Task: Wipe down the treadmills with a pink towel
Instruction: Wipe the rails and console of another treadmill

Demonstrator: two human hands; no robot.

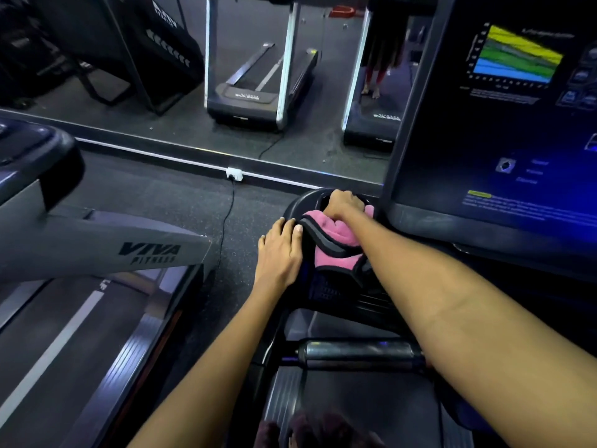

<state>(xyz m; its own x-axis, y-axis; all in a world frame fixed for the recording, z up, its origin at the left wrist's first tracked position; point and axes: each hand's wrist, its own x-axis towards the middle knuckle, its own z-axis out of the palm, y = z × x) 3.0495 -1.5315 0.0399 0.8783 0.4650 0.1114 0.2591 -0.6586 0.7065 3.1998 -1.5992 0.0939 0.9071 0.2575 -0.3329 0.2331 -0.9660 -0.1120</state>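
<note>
Pink towel [336, 236] is gripped by the right hand [342, 205] and pressed into the cup holder [292, 205] on the treadmill's left arm; it trails back toward the body. Left hand [279, 253] is laid flat just beside it.

Right hand [343, 203] is bunched around the pink towel [336, 240], pushing it into the black cup holder tray [298, 202] at the left edge of the treadmill console [504, 130]. Left hand [280, 250] lies flat with fingers straight on the tray's outer edge, touching the towel. A second treadmill [106, 253] with VIVA FITNESS lettering sits to the left, mirror [245, 59] ahead.
</note>
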